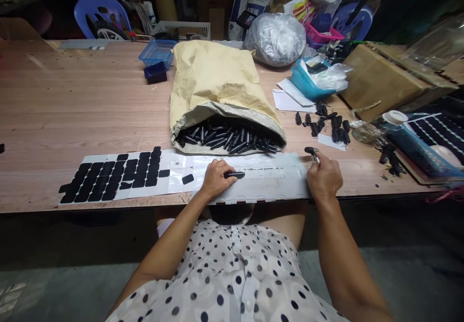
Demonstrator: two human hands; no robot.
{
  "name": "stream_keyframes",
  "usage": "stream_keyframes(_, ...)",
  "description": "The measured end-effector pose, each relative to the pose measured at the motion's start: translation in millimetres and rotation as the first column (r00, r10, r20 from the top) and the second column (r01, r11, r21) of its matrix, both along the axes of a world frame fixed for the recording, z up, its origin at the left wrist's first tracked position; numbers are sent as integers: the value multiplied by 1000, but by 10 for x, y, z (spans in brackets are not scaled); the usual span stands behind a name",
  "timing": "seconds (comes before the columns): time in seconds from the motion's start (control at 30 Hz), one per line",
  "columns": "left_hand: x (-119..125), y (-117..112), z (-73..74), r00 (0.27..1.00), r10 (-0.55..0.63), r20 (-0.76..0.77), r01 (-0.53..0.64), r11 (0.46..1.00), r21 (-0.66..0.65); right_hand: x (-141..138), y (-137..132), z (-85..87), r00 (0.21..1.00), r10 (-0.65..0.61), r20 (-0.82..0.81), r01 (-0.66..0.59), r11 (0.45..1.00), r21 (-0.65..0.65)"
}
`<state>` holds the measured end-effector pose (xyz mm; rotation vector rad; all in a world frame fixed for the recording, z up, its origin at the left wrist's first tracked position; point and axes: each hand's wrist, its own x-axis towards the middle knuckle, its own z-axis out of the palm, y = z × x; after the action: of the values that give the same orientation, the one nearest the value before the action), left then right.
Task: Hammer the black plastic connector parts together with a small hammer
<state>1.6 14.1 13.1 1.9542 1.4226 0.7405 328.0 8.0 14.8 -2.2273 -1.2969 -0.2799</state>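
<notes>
My left hand [216, 179] is closed on a slim black pen-shaped piece [235, 174], which lies low over a grey-white board [270, 184]. To the right, my right hand [325, 177] is wrapped round a small tool [312, 152] with a dark head and a shiny metal shaft; most of its handle is hidden in the fist. Just beyond the hands, a yellowish paper sack [217, 75] lies on its side, its mouth towards me, full of similar black pieces [232, 137]. Left of my left hand is a sheet of black rounded stickers [103, 177], with one loose sticker [187, 179] nearer.
On the right are scattered black parts [337, 131], a cardboard box [384, 80], a teal basin [311, 82] and a blue basket [427, 148]. Behind the sack stand a bulging clear plastic bag [275, 39] and blue baskets [157, 53]. The table's front edge runs close to my body.
</notes>
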Motion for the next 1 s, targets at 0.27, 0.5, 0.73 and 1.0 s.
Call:
stream_keyframes(0.27, -45, 1, 44, 999, -37, -16, 36, 999, -37, 16, 69, -176, 999, -13, 50, 14, 1000, -17)
stream_keyframes(0.5, -212, -283, 213, 905, -424, -45, 421, 905, -67, -33, 46, -98, 1000, 2, -14, -3, 994, -111)
stream_keyframes(0.73, -212, -601, 154, 854, -474, -214, 474, 879, -55, -78, 46, -100, 999, -25, 21, 26, 996, -86)
stream_keyframes(1.0, -304, -306, 256, 949, -314, 33, 315, 948, -31, -27, 39, -172, 999, 1, 51, 2, 998, -57)
